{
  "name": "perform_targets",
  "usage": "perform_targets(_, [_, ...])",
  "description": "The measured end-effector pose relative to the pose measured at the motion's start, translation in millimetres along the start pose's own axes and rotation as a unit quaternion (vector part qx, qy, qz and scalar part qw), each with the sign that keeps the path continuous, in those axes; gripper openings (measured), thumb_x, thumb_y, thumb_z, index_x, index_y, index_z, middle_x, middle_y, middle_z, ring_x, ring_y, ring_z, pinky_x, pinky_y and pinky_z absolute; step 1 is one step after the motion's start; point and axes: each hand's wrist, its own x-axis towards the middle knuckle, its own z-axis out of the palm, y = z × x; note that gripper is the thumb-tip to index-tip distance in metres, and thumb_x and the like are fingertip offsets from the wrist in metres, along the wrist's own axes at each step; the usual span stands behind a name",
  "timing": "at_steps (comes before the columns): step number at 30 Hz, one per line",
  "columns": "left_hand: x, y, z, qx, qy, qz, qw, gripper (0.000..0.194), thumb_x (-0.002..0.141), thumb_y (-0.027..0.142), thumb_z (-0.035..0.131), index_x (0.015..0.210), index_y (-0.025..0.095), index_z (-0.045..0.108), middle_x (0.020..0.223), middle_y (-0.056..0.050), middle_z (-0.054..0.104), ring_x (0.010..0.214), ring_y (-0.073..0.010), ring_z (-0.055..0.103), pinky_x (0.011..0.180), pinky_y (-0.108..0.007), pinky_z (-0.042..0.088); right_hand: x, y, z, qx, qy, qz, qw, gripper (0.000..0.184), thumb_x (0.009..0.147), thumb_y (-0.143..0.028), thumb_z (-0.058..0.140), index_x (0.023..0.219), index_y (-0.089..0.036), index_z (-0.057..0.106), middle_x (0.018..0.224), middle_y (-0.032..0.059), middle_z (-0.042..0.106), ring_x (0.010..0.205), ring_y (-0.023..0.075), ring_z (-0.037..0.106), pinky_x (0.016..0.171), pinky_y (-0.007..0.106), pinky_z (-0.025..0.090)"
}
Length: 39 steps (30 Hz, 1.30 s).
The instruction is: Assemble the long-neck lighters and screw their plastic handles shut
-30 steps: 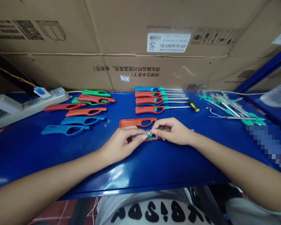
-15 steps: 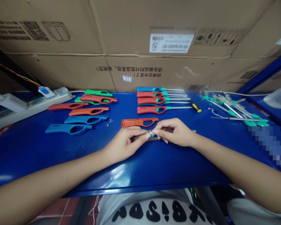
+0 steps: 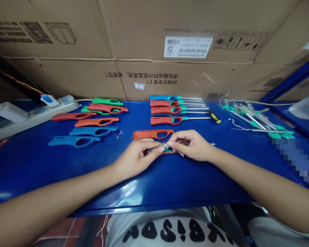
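My left hand (image 3: 141,156) is closed, thumb and fingers pinching a small see-through lighter fuel tank (image 3: 158,149) with a whitish end. At that whitish end, my right hand (image 3: 192,145) has its thumb and index finger closed in a pinch; its other fingers are curled. Under both hands lies an orange-red lighter shell half (image 3: 170,153), with green showing inside and much of it covered. Just beyond, an open orange shell half (image 3: 153,134) rests with its inner side up.
Several coloured lighter handles (image 3: 74,141) and tiny screws (image 3: 119,134) lie on the left. Assembled lighters (image 3: 167,120) are lined up behind my hands, beside a black-and-yellow screwdriver (image 3: 215,117). Metal lighter tubes (image 3: 260,123) are heaped right. A cardboard box (image 3: 144,41) walls the back; a power strip (image 3: 38,115) stands left.
The view has shifted very slightly. Both hands keep nearly the same pinch on the fuel tank; the fingers at its whitish end have moved only a little.
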Motion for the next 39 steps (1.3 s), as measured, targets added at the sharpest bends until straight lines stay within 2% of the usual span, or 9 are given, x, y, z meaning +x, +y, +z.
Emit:
perform_targets(4, [-0.3,0.9,-1.7,0.005,-0.008,0.000,1.000,0.028,0.100,0.036,0.058,0.111,0.021,0.077,0.098,-0.004,0.077,0.087,-0.0189,0.068,0.077,-0.028,0.051,0.3,-0.8,1.6,-0.015,0.006,-0.018,1.000,0.030,0.088,-0.044,0.069,0.080,-0.016,0.068,0.059,-0.0032,0.059,0.047,0.0066,0.048,0.047,0.020,0.040])
perform_targets(13, [-1.1,1.2,-3.7,0.016,0.006,-0.003,1.000,0.027,0.098,0.037,0.059,0.110,0.020,0.077,0.095,-0.005,0.076,0.079,-0.0167,0.065,0.069,-0.025,0.049,3.0,-5.1,-0.3,0.021,0.015,0.030,0.999,0.036,0.084,-0.051,0.071,0.080,-0.016,0.069,0.066,-0.0005,0.064,0.046,0.0071,0.052,0.044,0.021,0.045])
perform_targets(19, [0.0,1.6,-4.2,0.018,0.006,-0.003,1.000,0.026,0.098,0.036,0.060,0.109,0.020,0.077,0.093,-0.004,0.075,0.077,-0.0158,0.064,0.068,-0.025,0.047,3.1,-5.2,0.1,0.024,0.019,0.013,0.999,0.031,0.085,-0.047,0.071,0.080,-0.016,0.069,0.067,-0.0009,0.064,0.046,0.0062,0.052,0.044,0.020,0.044])
perform_targets(23, [0.0,2.6,-4.4,0.016,0.014,-0.006,1.000,0.026,0.098,0.036,0.060,0.106,0.019,0.077,0.091,-0.004,0.075,0.074,-0.0152,0.063,0.065,-0.024,0.046,3.4,-2.6,-0.3,0.034,0.020,0.021,0.999,0.034,0.084,-0.049,0.072,0.082,-0.016,0.069,0.066,-0.0010,0.064,0.046,0.0066,0.052,0.044,0.020,0.044])
perform_targets(30, [0.5,1.6,-4.8,0.011,-0.002,-0.003,1.000,0.028,0.100,0.037,0.057,0.110,0.020,0.076,0.095,-0.005,0.075,0.080,-0.0172,0.064,0.070,-0.026,0.048,2.5,-2.0,0.4,0.035,0.025,0.011,0.999,0.032,0.084,-0.047,0.072,0.085,-0.016,0.067,0.061,-0.0033,0.060,0.045,0.0060,0.048,0.043,0.020,0.038])
perform_targets(39, [0.4,6.6,-4.6,0.029,-0.013,-0.001,0.999,0.029,0.101,0.036,0.055,0.104,0.018,0.078,0.082,-0.003,0.070,0.073,-0.0155,0.059,0.065,-0.025,0.046,1.1,-2.9,3.0,-0.010,0.033,-0.004,0.999,0.026,0.085,-0.042,0.070,0.082,-0.016,0.068,0.066,-0.0013,0.061,0.055,0.0084,0.051,0.053,0.022,0.042])
